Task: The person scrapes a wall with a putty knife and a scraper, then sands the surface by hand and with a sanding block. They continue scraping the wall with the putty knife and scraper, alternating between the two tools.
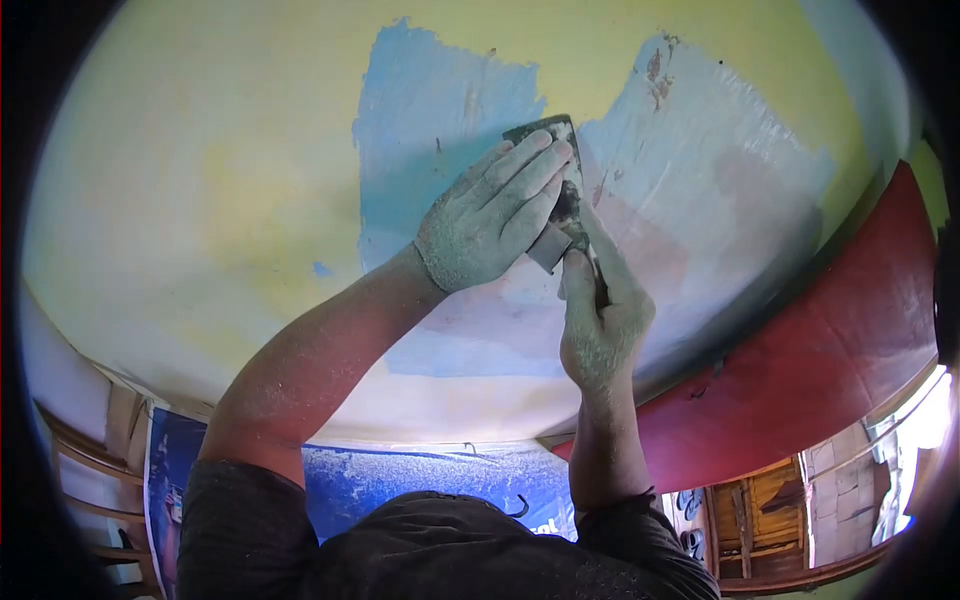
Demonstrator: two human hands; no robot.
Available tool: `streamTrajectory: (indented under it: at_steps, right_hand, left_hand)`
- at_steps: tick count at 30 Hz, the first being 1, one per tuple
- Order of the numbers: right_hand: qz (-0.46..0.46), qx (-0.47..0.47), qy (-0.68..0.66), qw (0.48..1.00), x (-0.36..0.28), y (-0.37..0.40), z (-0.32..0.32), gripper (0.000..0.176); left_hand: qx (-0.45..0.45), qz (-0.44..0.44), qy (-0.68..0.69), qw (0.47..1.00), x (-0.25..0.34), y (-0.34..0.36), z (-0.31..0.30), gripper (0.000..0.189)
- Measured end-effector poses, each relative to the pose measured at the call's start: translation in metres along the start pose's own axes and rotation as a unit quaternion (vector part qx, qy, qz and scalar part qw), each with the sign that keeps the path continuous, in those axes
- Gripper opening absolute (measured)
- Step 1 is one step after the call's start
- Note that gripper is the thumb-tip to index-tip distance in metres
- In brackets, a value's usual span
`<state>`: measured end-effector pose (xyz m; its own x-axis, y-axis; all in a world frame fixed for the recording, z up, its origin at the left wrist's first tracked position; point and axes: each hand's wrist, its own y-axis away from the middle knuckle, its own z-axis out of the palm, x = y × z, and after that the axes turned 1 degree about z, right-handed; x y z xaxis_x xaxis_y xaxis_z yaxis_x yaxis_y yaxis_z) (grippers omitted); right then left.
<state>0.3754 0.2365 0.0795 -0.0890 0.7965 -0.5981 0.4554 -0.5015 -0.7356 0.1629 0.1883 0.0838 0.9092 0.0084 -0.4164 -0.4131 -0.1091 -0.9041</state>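
A dark, dusty flat tool lies against a painted wall, between a blue patch and a paler patch. My left hand presses flat on the tool's upper part, its fingers stretched out side by side. My right hand is wrapped round the tool's lower end, thumb up beside a small grey block. Pale dust coats both hands.
A dark red sheet curves along the right side. Below lies a blue printed sheet sprinkled with white dust. Wooden slats stand at lower left; footwear and a wooden frame show at lower right.
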Motion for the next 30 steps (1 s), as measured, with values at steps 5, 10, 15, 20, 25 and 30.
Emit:
streamTrajectory:
  at_steps: [5, 10, 15, 20, 25, 30]
  right_hand:
    - [0.008, -0.003, -0.016, 1.0, 0.011, 0.011, 0.0, 0.047]
    - [0.02, -0.006, 0.001, 1.0, 0.001, 0.008, -0.001, 0.048]
    - [0.02, -0.019, -0.008, 1.0, 0.002, 0.012, -0.01, 0.048]
    - [0.003, -0.021, 0.005, 1.0, -0.004, -0.002, -0.011, 0.048]
    - [0.003, -0.021, 0.004, 1.0, -0.005, 0.007, -0.014, 0.047]
    - [-0.028, -0.014, -0.003, 0.999, -0.006, 0.006, -0.014, 0.048]
  left_hand:
    - [0.001, 0.04, 0.037, 0.998, -0.004, 0.007, 0.005, 0.035]
    - [-0.001, 0.014, 0.036, 0.999, 0.002, 0.004, 0.003, 0.039]
    - [-0.017, 0.01, 0.031, 0.999, 0.008, -0.002, -0.005, 0.039]
    - [-0.025, 0.025, 0.006, 0.999, 0.001, -0.012, -0.01, 0.036]
    - [-0.023, 0.023, 0.029, 0.999, 0.008, -0.009, -0.008, 0.035]
    - [-0.023, 0.036, 0.03, 0.999, 0.003, -0.011, -0.011, 0.036]
